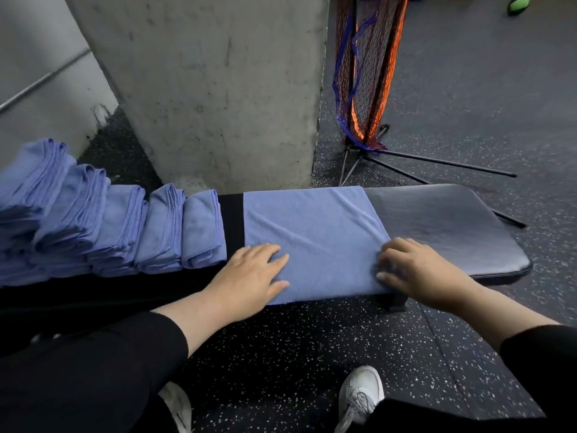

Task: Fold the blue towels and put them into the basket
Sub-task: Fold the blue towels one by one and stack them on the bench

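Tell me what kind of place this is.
Most likely a gym: a padded workout bench, speckled rubber flooring, and a folded sports net on a stand. Folded blue towels line the bench.

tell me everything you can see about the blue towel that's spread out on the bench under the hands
The spread blue towel is a soft, plain cloth with a stitched hem. It lies flat on the black padded bench, lightly creased, its near edge hanging slightly over the bench's front. The left hand rests flat on its near left corner. The right hand has curled fingers at its near right corner.
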`<state>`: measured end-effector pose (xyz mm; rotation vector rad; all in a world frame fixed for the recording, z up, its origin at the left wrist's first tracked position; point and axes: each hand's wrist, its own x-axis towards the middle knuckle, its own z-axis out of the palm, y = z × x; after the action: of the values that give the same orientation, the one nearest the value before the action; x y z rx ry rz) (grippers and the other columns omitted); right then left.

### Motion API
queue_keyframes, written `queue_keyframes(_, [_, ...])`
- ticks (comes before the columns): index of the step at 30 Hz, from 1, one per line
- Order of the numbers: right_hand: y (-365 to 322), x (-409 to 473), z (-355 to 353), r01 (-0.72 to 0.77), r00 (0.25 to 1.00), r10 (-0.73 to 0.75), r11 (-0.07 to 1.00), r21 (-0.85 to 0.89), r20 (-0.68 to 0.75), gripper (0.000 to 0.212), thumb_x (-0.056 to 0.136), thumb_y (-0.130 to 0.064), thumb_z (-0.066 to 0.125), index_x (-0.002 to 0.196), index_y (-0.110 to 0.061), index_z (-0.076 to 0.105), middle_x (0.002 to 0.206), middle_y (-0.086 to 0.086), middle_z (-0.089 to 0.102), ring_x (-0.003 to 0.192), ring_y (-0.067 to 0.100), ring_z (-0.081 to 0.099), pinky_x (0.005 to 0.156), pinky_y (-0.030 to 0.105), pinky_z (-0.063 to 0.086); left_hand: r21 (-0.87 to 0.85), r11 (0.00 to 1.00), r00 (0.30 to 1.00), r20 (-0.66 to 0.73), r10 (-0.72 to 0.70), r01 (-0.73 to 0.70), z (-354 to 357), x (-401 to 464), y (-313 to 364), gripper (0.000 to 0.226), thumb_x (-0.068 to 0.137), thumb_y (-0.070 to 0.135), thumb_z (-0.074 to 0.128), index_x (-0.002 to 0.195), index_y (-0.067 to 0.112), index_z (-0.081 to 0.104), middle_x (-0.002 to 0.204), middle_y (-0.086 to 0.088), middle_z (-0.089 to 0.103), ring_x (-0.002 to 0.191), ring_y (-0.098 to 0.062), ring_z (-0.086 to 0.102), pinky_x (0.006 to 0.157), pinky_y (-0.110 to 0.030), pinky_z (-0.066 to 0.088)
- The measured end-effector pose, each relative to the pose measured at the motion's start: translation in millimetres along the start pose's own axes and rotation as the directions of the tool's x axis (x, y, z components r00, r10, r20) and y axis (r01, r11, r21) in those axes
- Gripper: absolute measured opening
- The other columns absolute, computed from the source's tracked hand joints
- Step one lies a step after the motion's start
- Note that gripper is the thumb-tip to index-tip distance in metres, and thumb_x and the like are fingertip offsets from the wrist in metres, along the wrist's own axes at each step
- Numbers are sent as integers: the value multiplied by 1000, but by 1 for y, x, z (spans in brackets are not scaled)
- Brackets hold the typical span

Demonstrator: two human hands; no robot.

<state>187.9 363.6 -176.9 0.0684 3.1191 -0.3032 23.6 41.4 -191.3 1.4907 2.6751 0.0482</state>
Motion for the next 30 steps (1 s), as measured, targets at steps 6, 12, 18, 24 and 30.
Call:
queue_keyframes(6, [13,-20,14,96,995,-90,984,-152,47,76,67,-38,85,134,-26,53,147,-3,48,128,20,53,102,39,46,217,961,984,-22,178,-169,16,-30,-3,87,77,60,73,148,18,46,154,-10,44,141,-26,45,114,-44,40])
queue_keyframes(12, [22,-26,15,116,992,-119,992,-57,-39,64,68,-12,87,128,-14,64,148,-1,53,129,19,57,107,36,45,118,974,966,-149,212,-195,17,-28,-11,82,63,22,93,137,11,59,144,-12,56,131,-27,57,106,-41,47])
queue_keyframes(18, [20,-27,9,113,980,-118,993,-36,-161,24,86,-11,75,109,-19,72,137,-19,54,124,16,62,101,38,50,-60,978,959,-219,181,-199,22,-28,-20,55,81,9,82,133,8,63,144,-10,57,132,-27,56,108,-43,46])
queue_keyframes(24, [7,-23,-12,43,997,-40,998,41,-69,31,88,-7,69,116,-20,73,129,-10,62,131,5,49,114,37,28,-316,948,998,-25,-55,45,-12,-33,-20,30,102,41,46,108,22,68,103,8,73,98,-16,65,88,-36,50])
queue_keyframes(30, [-16,-11,-41,-269,961,211,867,419,180,22,97,-14,50,78,-7,57,59,-11,45,58,10,39,60,34,38,-539,799,911,412,-25,266,-57,-20,-24,42,101,41,50,74,9,48,69,2,51,64,-11,58,72,-38,51])
